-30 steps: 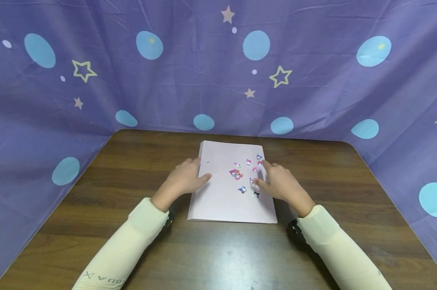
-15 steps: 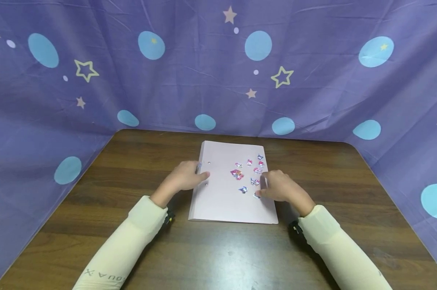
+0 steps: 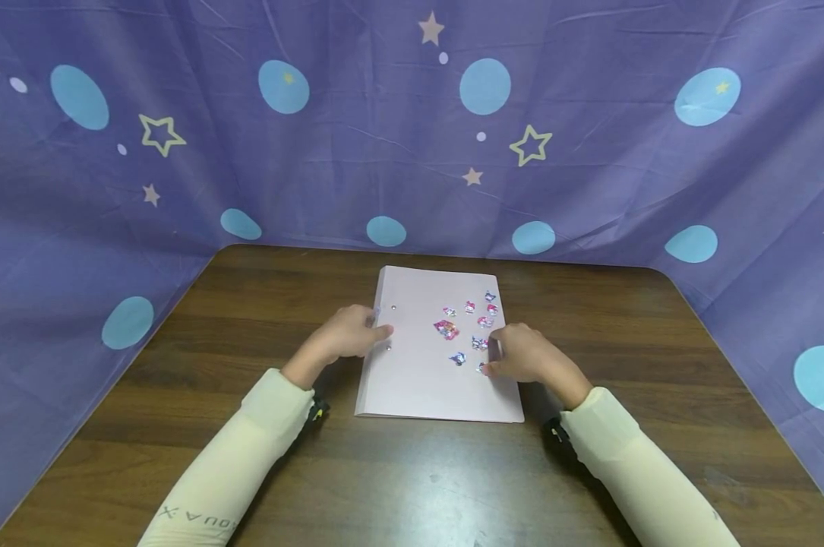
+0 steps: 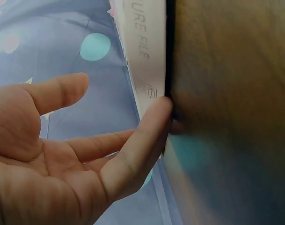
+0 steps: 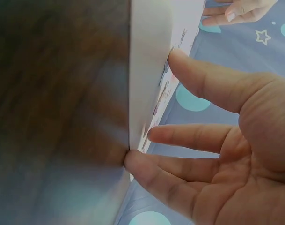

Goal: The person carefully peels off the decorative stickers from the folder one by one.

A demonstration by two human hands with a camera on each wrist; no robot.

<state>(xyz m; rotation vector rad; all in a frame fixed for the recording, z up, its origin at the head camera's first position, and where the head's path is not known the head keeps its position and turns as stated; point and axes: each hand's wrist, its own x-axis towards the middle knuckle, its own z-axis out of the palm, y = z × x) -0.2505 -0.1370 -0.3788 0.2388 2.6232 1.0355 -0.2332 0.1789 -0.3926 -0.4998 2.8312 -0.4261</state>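
Observation:
A pale pink file folder (image 3: 418, 380) lies flat in the middle of the brown table (image 3: 412, 479). Several small shiny stickers (image 3: 446, 329) are scattered on its right half. My left hand (image 3: 377, 328) rests on the folder's left edge with relaxed fingers. In the left wrist view one fingertip (image 4: 162, 107) touches the edge of the folder (image 4: 144, 51), and the left hand (image 4: 123, 93) holds nothing. My right hand (image 3: 497, 357) sits at the folder's right edge. In the right wrist view its thumb (image 5: 179, 61) touches the top of the folder (image 5: 149, 56) beside the stickers, and a fingertip (image 5: 133, 161) meets the edge.
A purple cloth (image 3: 384, 152) with blue dots and stars hangs behind the table and down both sides. Bare wood surrounds the folder. The table's near edge is out of view.
My right hand has drawn back from over the stickers to the folder's right edge, its fingers more bent. The left hand has hardly moved.

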